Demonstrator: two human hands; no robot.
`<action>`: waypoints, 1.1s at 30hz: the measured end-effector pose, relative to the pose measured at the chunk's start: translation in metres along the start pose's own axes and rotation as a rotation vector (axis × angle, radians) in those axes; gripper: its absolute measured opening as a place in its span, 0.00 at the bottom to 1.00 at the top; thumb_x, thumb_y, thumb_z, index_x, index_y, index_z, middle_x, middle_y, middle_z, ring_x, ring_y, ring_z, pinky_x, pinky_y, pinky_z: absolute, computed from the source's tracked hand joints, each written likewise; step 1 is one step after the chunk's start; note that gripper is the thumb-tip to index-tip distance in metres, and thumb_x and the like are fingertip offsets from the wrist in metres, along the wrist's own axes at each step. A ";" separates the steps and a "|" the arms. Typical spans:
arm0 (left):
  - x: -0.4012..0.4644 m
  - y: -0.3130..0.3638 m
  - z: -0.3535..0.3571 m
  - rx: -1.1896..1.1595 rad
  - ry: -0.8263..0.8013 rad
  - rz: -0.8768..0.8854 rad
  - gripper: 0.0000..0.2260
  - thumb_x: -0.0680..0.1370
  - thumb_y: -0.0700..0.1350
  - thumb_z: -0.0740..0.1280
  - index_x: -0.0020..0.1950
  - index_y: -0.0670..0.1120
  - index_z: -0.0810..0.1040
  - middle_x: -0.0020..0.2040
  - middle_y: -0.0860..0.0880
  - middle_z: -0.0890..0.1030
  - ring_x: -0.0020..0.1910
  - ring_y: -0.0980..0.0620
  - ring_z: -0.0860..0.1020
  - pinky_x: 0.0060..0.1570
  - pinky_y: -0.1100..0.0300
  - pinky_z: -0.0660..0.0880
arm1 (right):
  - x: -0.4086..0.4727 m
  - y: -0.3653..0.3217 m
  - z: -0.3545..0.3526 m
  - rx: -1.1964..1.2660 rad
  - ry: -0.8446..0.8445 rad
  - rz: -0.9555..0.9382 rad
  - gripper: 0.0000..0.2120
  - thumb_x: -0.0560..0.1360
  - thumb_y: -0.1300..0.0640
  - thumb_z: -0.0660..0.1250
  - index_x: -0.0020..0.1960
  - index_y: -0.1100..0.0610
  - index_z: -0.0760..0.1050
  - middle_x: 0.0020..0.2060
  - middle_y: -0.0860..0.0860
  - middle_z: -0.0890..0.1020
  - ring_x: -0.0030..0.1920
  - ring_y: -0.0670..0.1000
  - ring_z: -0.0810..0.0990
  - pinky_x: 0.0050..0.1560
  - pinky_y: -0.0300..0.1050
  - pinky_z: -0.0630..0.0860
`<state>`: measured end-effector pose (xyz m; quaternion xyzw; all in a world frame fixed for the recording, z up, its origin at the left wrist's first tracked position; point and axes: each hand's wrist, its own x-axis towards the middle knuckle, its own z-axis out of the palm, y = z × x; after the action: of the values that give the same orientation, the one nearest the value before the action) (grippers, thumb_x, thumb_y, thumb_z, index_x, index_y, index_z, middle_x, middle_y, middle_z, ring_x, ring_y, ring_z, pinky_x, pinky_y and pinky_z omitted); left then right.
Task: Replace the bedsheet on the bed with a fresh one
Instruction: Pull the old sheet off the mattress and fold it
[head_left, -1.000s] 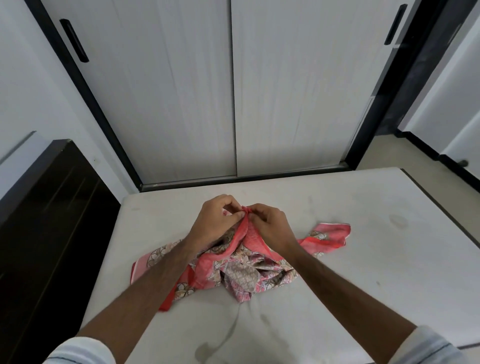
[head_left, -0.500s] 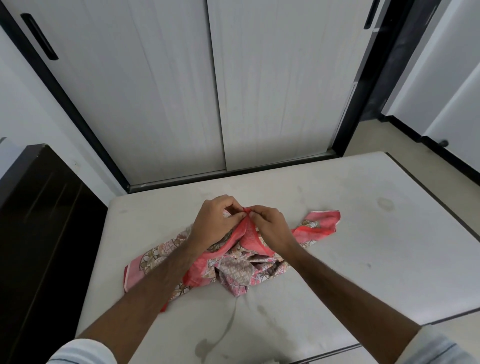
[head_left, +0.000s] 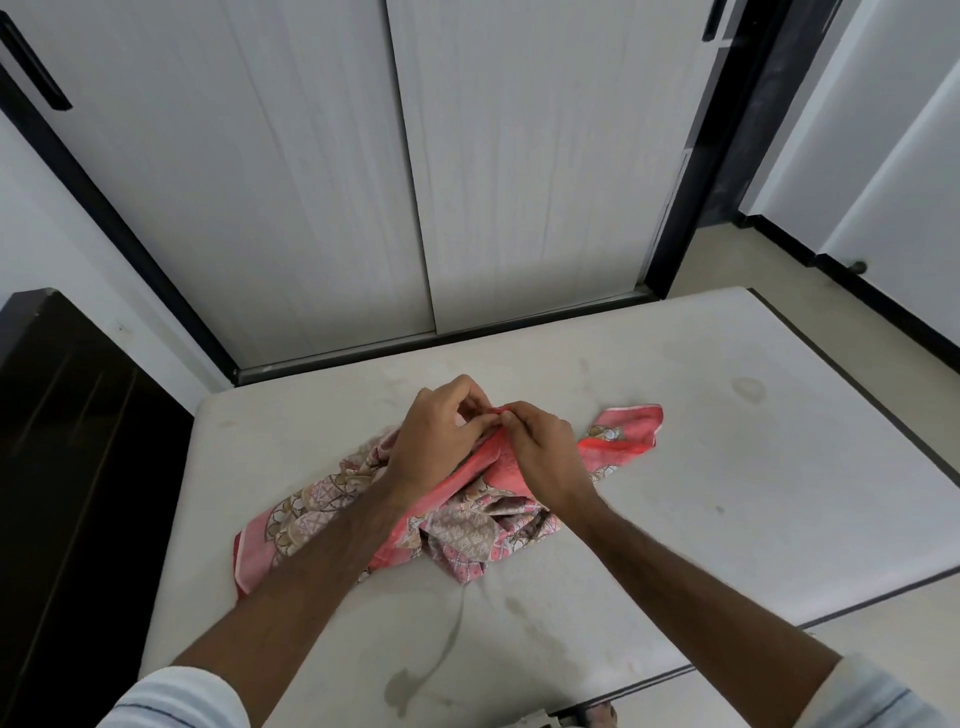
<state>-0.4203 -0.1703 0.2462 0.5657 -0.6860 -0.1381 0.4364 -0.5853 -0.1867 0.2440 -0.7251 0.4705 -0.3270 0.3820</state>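
Note:
A crumpled pink and red patterned bedsheet (head_left: 483, 535) lies in a heap on the bare, stained white mattress (head_left: 727, 467). My left hand (head_left: 441, 436) and my right hand (head_left: 545, 452) meet above the heap, fingertips pinching the same red edge of the sheet close together. One corner of the sheet (head_left: 631, 428) spreads flat to the right, another end trails off to the lower left. Both forearms reach in from the bottom of the view and cover part of the heap.
White sliding wardrobe doors (head_left: 415, 182) with a black frame stand just beyond the mattress's far edge. A dark wooden headboard (head_left: 78, 467) runs along the left side. Floor (head_left: 753, 265) shows at the right, past the mattress edge, by a white wall.
The view has tilted and shifted a little, so the mattress sits lower and further right in frame. My hands stay pinched together on the sheet's edge, barely moved.

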 end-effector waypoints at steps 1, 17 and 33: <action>-0.001 0.003 0.003 -0.042 -0.039 -0.033 0.10 0.74 0.44 0.78 0.51 0.46 0.80 0.38 0.55 0.81 0.40 0.57 0.81 0.43 0.68 0.75 | -0.006 0.002 -0.001 0.032 0.046 0.015 0.12 0.83 0.55 0.57 0.53 0.53 0.80 0.42 0.46 0.84 0.43 0.47 0.82 0.44 0.49 0.78; 0.022 -0.001 0.028 0.229 -1.006 0.161 0.13 0.72 0.54 0.75 0.53 0.57 0.76 0.43 0.60 0.81 0.43 0.61 0.79 0.44 0.57 0.75 | -0.098 0.005 -0.061 0.344 0.149 0.111 0.11 0.82 0.56 0.59 0.45 0.59 0.76 0.37 0.51 0.77 0.41 0.48 0.74 0.43 0.45 0.72; -0.046 -0.003 0.122 0.249 -0.819 0.575 0.07 0.78 0.36 0.70 0.48 0.48 0.80 0.40 0.55 0.81 0.37 0.57 0.80 0.38 0.61 0.76 | -0.233 0.047 -0.077 0.243 0.522 0.274 0.12 0.84 0.61 0.57 0.46 0.60 0.76 0.38 0.55 0.79 0.39 0.48 0.76 0.41 0.41 0.73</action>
<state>-0.5116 -0.1675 0.1530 0.3013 -0.9397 -0.1400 0.0814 -0.7500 -0.0007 0.2144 -0.4958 0.6032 -0.5014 0.3728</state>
